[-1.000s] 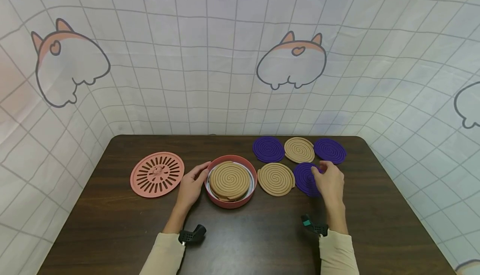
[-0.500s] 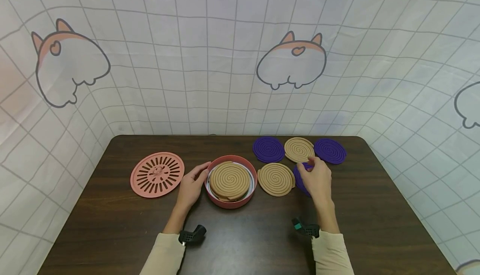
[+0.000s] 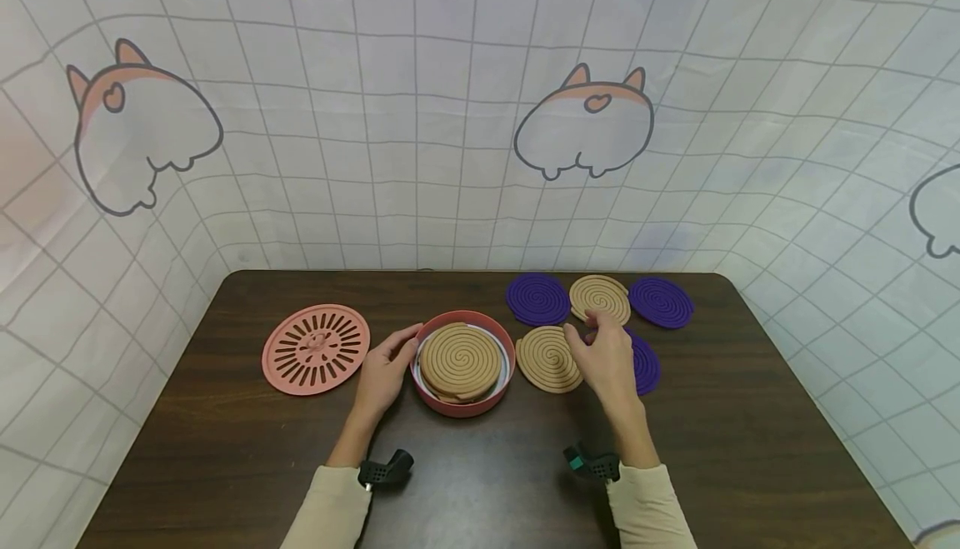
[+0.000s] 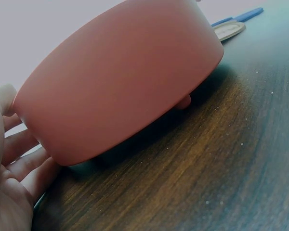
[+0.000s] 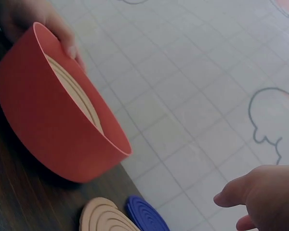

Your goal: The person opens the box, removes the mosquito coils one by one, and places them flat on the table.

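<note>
Head view: holding the bowl (image 4: 120, 82) at its side with the left hand (image 3: 382, 374), with the top coil (image 3: 459, 359) lying inside, just right of that hand. Hovering with the right hand (image 3: 609, 366), fingers parted and gripping nothing, at the right edge of the tan coil (image 3: 547, 363), contact unclear; partly hiding the purple coil (image 3: 647, 363) to its right, with three far coils (image 3: 538, 299) beyond. Noting also the pink disc (image 3: 315, 349), just left of the left hand. Probably at the step of picking a coil for the bowl; calls next for pinching an edge, lifting, then carrying leftward.
</note>
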